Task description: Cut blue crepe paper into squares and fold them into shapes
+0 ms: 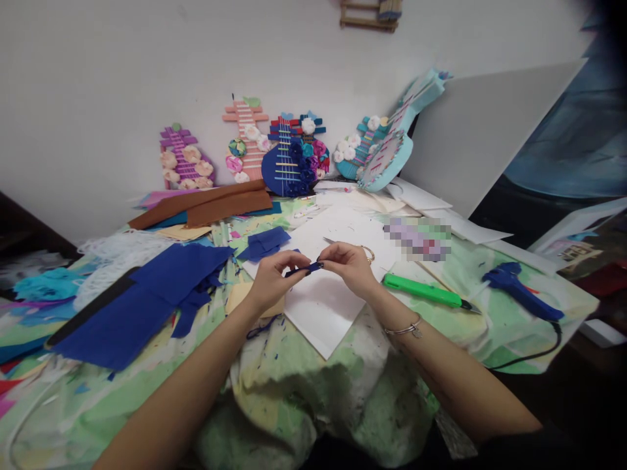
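Between my two hands, over a white sheet (326,313), is a small strip of dark blue crepe paper (304,268). My left hand (274,277) pinches one end of it between thumb and fingers. At the other end, my right hand (350,264) grips it with the fingertips. Scissors (367,252) lie just behind my right hand, partly hidden by it. A small stack of dark blue pieces (266,243) rests behind my left hand. Larger dark blue sheets (142,307) are spread to the left.
A green box cutter (424,291) and a blue glue gun (524,290) with its cord lie on the right. Decorated paper guitars (284,160) lean on the wall at the back. Brown sheets (206,205) and white netting (115,258) lie at the left.
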`<state>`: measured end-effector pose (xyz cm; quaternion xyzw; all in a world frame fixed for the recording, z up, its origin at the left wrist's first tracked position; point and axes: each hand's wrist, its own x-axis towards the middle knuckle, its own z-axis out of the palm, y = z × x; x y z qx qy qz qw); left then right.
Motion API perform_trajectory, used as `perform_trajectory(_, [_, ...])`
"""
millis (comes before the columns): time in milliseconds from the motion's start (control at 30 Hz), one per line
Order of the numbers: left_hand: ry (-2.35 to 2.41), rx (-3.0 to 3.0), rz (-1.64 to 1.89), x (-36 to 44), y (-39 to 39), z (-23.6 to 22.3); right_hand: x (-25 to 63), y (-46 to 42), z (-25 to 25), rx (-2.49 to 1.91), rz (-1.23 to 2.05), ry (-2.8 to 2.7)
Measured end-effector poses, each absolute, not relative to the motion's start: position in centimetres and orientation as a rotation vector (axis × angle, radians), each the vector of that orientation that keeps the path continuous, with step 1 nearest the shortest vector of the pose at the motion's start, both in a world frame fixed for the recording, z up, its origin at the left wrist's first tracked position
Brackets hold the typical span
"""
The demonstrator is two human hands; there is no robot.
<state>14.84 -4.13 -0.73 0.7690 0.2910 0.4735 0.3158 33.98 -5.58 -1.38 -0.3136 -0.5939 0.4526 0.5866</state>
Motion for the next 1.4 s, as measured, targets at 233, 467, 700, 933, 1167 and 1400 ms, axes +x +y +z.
perform_trajectory(233, [0.716, 2.099, 1.25, 14.85, -4.24, -0.57, 33.96, -5.63, -1.22, -0.753, 1.017, -1.387])
perform_trajectory(467, [0.661, 2.149, 1.267, 14.85, -4.58, -0.01, 33.89, -5.85, -1.02, -0.758, 1.004, -1.39])
perform_trajectory(700, [0.676, 2.131, 1.286, 14.78, -4.43, -0.11, 33.93, -5.96, -0.96, -0.748, 1.027, -1.377])
perform_trajectory(933, [0.694, 2.103, 1.262, 14.71, -4.58, -0.11, 34.15, -6.16, -0.8, -0.735, 1.025, -1.357])
perform_trajectory(1167, [0.686, 2.08, 1.254, 14.72, -4.77, -0.12, 34.21, -6.37, -0.69, -0.72, 1.014, -1.371])
perform_trajectory(1400, [0.675, 2.064, 1.246, 15.08, -5.09, -0.04, 34.0, -6.25, -0.86, -0.76, 0.983, -1.455])
